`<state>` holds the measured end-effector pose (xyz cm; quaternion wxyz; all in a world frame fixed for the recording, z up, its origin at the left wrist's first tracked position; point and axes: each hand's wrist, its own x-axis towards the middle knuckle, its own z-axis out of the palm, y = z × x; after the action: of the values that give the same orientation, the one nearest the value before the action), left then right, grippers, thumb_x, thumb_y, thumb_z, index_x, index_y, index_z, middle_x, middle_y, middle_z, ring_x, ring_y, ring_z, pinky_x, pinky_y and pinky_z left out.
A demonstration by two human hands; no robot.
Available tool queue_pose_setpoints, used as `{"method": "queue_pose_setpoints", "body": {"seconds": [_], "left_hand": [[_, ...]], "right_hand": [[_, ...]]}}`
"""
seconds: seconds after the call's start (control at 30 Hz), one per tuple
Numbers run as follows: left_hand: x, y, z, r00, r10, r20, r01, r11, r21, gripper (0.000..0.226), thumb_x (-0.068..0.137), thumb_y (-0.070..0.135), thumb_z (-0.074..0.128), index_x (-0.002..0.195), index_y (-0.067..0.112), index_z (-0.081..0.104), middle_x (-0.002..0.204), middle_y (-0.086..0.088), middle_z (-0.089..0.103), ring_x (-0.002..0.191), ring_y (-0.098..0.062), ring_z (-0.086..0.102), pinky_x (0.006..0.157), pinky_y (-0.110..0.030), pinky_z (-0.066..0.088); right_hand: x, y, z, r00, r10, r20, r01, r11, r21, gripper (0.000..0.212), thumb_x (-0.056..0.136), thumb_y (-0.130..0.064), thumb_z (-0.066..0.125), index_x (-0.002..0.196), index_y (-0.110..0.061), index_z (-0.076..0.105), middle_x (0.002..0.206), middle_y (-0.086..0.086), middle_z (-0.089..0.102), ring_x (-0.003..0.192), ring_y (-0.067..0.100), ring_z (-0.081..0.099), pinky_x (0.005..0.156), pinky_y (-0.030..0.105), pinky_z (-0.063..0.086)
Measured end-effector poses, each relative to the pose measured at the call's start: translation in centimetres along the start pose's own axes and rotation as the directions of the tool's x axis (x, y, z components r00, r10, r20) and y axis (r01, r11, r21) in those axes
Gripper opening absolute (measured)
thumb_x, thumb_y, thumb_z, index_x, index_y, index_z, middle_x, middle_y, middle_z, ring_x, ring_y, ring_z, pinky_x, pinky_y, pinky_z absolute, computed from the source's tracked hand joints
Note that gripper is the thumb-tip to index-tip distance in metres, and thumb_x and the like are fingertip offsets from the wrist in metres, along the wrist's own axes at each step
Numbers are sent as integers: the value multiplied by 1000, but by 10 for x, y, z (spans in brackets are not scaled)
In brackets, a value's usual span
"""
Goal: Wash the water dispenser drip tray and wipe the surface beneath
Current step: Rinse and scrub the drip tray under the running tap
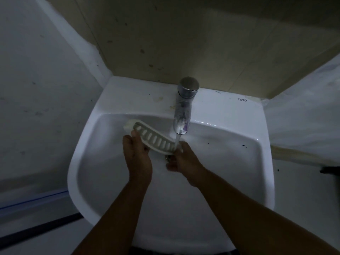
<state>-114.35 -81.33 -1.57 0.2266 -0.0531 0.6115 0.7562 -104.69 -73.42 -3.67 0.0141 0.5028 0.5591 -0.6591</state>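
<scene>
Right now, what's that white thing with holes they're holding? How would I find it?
Find the white sink with the shiny tap. Under its running water, the left hand and right hand hold the drip tray over the basin. It is the only long, curved piece with a row of oval slots.

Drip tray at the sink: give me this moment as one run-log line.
stage: rinsing | drip tray: held by left hand and right hand | faucet: running onto tray's right end | sink

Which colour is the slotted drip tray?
Pale white drip tray with oval slots, head view.
</scene>
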Motion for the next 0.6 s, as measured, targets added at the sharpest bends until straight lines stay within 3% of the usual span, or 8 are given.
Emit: {"method": "queue_pose_setpoints", "body": {"seconds": [0.07, 0.13, 0.23, 0.3, 0.37, 0.47, 0.53, 0.6], "left_hand": [[5, -1, -7, 1000, -5, -12, 4, 997, -78, 22, 105, 33, 36, 100, 28, 57, 101, 5, 66, 96, -13, 64, 83, -35, 54], [9, 2, -11, 994, -103, -41, 93, 973, -210, 34, 100, 47, 38, 121, 29, 58, 122, -1, 66, 110, -21, 65, 86, -38, 55], [11, 7, -11, 963, -260, -70, 219, 908, -357, 60, 97, 63, 33, 141, 26, 48, 132, -7, 63, 112, -30, 66, 94, -45, 53], [12, 6, -10, 940, -328, -94, 268, 881, -389, 65, 94, 68, 34, 142, 26, 47, 131, -8, 64, 109, -30, 68, 95, -51, 52], [11, 2, -8, 914, -385, -126, 317, 874, -367, 64, 93, 69, 33, 134, 24, 54, 124, -12, 67, 108, -31, 68, 94, -55, 51], [3, -7, -1, 897, -419, -140, 357, 875, -326, 53, 95, 67, 32, 114, 25, 61, 112, -8, 70, 106, -30, 66, 94, -57, 50], [-6, -12, 5, 883, -449, -138, 387, 863, -326, 50, 97, 64, 33, 110, 25, 61, 111, -7, 68, 107, -31, 65, 94, -58, 49], [-12, -17, 5, 868, -478, -136, 411, 845, -342, 51, 98, 61, 33, 117, 22, 60, 118, -10, 66, 111, -34, 62, 95, -60, 47]], "right_hand": [[0, -6, 5, 999, -30, -14, 32, 981, 189, 14, 100, -11, 49, 112, -14, 54, 90, 20, 58, 67, 26, 57, 66, 42, 58], [0, -10, 4, 996, -21, -87, 47, 951, 307, 16, 97, -2, 47, 99, -14, 58, 80, 20, 55, 60, 23, 52, 60, 37, 50], [-1, -7, -8, 974, -128, -187, 172, 956, 239, 21, 101, -4, 43, 107, -11, 61, 81, 22, 63, 60, 27, 56, 55, 34, 47], [-3, 1, -16, 949, -214, -231, 247, 961, 124, 18, 102, -15, 48, 114, -17, 61, 92, 17, 71, 65, 26, 64, 52, 32, 51], [-3, 4, -21, 950, -191, -249, 228, 965, 131, 18, 98, -26, 58, 116, -23, 58, 97, 17, 70, 68, 24, 66, 52, 33, 53], [-7, 3, -22, 975, -97, -199, 125, 983, 132, 47, 85, -45, 72, 120, -30, 44, 108, 9, 64, 82, 23, 68, 51, 32, 57], [-9, 0, -16, 979, -66, -193, 111, 967, 231, 64, 79, -39, 81, 123, -29, 36, 114, 9, 60, 92, 26, 68, 53, 33, 59], [-5, 4, -12, 964, -77, -254, 166, 922, 349, 63, 77, -24, 84, 121, -25, 38, 117, 15, 59, 96, 30, 68, 58, 42, 62]]}}
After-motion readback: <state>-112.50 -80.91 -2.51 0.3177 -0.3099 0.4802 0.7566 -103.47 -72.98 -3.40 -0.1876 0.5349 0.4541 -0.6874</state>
